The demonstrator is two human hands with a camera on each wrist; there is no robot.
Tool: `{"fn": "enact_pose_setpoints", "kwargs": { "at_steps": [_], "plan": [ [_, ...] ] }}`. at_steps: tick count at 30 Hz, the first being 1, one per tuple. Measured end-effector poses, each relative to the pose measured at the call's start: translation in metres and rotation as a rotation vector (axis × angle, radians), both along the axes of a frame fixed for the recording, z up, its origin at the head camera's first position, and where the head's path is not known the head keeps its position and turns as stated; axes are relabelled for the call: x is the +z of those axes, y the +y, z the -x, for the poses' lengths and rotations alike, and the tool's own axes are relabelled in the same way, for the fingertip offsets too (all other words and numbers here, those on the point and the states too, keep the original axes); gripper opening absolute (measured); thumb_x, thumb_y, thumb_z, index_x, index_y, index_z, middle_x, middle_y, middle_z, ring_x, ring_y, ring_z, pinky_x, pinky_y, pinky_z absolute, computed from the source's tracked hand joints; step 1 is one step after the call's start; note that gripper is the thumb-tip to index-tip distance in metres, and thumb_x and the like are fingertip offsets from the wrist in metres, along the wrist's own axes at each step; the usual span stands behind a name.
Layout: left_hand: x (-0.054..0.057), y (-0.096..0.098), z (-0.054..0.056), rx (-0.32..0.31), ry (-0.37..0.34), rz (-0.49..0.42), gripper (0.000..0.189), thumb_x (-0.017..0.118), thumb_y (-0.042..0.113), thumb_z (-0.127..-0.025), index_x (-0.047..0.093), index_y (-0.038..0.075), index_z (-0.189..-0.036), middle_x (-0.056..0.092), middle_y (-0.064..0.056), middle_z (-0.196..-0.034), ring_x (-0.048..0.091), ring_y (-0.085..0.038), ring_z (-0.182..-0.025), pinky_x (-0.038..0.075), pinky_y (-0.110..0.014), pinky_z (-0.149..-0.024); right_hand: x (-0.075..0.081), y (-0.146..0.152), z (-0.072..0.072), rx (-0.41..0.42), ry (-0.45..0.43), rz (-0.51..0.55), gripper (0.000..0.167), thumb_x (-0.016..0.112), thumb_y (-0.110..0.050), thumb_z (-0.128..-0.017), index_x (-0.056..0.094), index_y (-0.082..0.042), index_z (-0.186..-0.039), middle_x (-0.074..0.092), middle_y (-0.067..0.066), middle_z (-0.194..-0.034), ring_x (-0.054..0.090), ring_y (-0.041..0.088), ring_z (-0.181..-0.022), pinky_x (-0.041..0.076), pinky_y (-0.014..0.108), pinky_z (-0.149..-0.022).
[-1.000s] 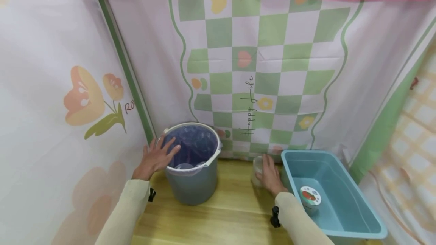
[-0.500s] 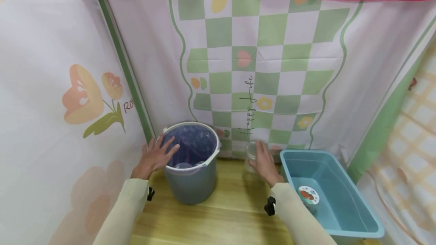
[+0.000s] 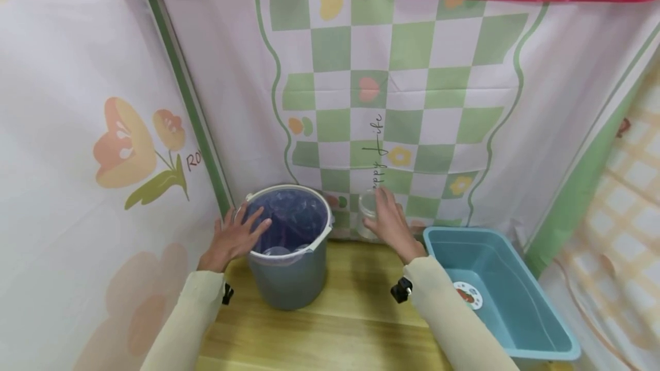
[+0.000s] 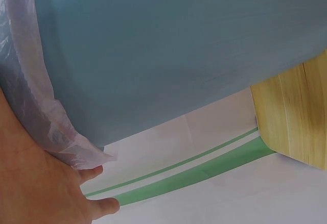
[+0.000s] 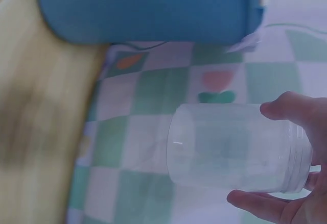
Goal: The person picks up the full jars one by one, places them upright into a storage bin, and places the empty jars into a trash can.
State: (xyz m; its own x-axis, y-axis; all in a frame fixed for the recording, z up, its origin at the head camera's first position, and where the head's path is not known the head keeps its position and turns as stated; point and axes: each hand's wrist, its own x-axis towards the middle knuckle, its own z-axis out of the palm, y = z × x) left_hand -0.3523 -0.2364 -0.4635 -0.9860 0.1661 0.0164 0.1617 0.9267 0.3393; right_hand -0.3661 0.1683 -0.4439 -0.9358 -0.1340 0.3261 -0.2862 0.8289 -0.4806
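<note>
A clear plastic jar [image 5: 230,147] is gripped near its threaded rim by my right hand [image 3: 393,225], thumb on one side and fingers on the other. In the head view it hangs above the table, near the back curtain. My left hand [image 3: 234,239] rests with spread fingers on the left rim of a grey-blue bucket [image 3: 291,282]. A translucent bag [image 4: 43,91] lines the bucket and folds over its rim. Clear plastic pieces [image 3: 278,251] show inside the bucket.
A light-blue basin [image 3: 515,279] stands at the right of the wooden table [image 3: 335,325]. Inside it sits a tub with a printed lid [image 3: 468,295], partly hidden by the right sleeve. A checked curtain [image 3: 371,119] hangs behind.
My right hand has lifted the jar off the table and carried it left and upward, toward the bucket. The left hand stays on the bucket's rim.
</note>
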Motion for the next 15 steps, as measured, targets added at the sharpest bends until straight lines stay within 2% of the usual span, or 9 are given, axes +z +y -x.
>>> {"fn": "enact_pose_setpoints", "kwargs": {
  "at_steps": [7,15],
  "plan": [
    [0.000,-0.002,0.000,0.002,-0.001,0.003,0.087,0.019,0.079,-0.108,0.025,0.024,-0.176,0.002,-0.020,-0.184,0.001,-0.057,-0.166,-0.002,-0.084,-0.125,0.030,-0.020,0.000,0.016,-0.002,0.013,0.095,0.082,-0.015,-0.095,0.026,-0.001,-0.171,0.021,0.026,-0.178,0.043,0.063,-0.147,0.048,0.072,-0.112],
    [-0.001,-0.002,0.000,-0.001,-0.007,-0.004,0.088,0.017,0.081,-0.107,0.024,0.025,-0.176,0.001,-0.019,-0.184,0.000,-0.056,-0.167,-0.002,-0.084,-0.125,0.048,-0.036,-0.005,0.046,0.037,0.031,0.095,0.083,-0.013,-0.094,0.029,-0.002,-0.170,0.025,0.026,-0.176,0.049,0.062,-0.142,0.054,0.069,-0.108]
  ]
}}
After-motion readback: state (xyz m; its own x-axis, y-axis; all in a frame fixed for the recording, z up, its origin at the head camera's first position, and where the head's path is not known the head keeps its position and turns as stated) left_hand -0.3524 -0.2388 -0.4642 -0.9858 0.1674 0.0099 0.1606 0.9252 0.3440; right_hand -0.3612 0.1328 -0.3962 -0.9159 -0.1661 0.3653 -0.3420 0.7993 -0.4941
